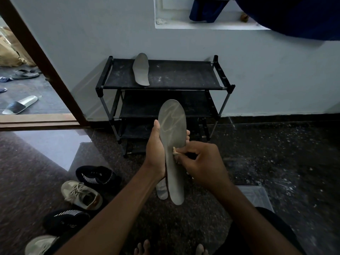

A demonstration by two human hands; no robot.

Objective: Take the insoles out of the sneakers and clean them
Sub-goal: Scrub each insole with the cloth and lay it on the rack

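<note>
My left hand (156, 153) grips a long grey insole (173, 126) from behind, toe end up, thumb on its left edge and fingertips showing at its right edge. My right hand (198, 161) pinches a small pale cloth (174, 152) against the insole's middle. A faint scribbled mark shows on the insole's upper part. A second grey insole (141, 69) lies on the top shelf of the black shoe rack (184, 87). Another pale insole (161, 190) lies on the floor beneath my hands. Two beige sneakers (81, 194) and two black sneakers (97, 175) sit on the floor at lower left.
The rack stands against a pale wall. An open doorway (36, 52) at the left shows sandals (20, 104) outside. A clear plastic box (257, 196) sits by my right forearm. Dark cloth hangs at the upper right above a wall niche (202, 24). My bare toes (145, 248) show at the bottom.
</note>
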